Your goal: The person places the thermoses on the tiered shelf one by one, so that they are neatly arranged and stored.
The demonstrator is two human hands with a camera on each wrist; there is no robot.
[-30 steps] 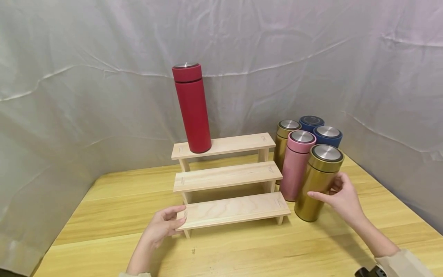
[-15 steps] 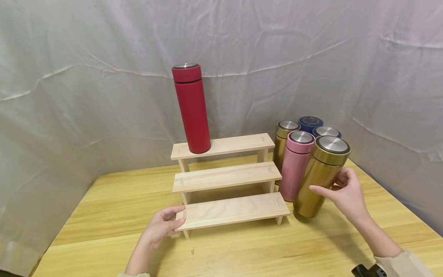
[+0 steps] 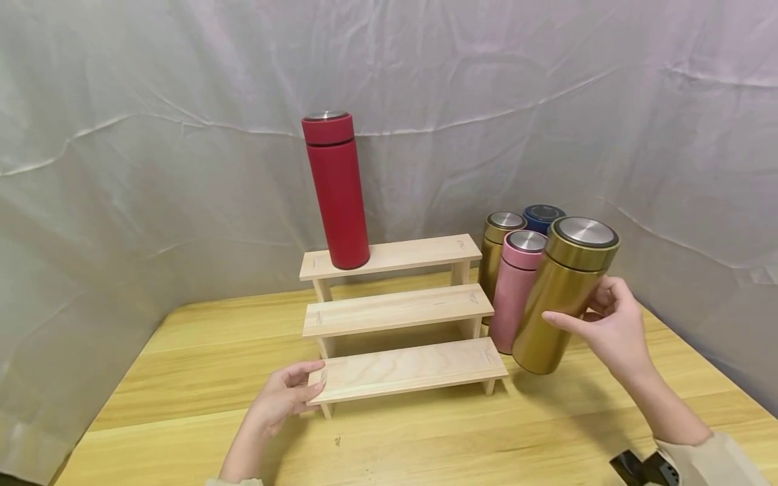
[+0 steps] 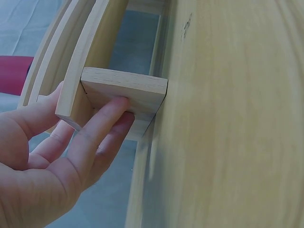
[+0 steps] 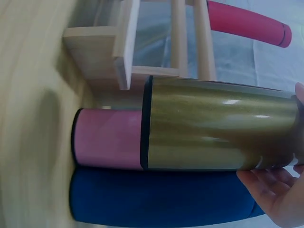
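My right hand grips a gold thermos bottle with a silver lid top, thumb on the near side. The bottle leans to the right and its base hangs above the table; the right wrist view shows this base off the wood. At the left end of a three-tier wooden stand, my left hand holds the lowest step. In the left wrist view its fingers press against the step's end leg. A tall red thermos bottle stands upright at the left of the top step.
Right of the stand are a pink thermos bottle, another gold one and a blue one. The right wrist view shows a blue bottle beside the pink one. A grey cloth hangs behind the wooden table.
The gold bottle in my right hand has left the table and risen, tilting right and covering a blue bottle behind it. My left hand stays on the stand.
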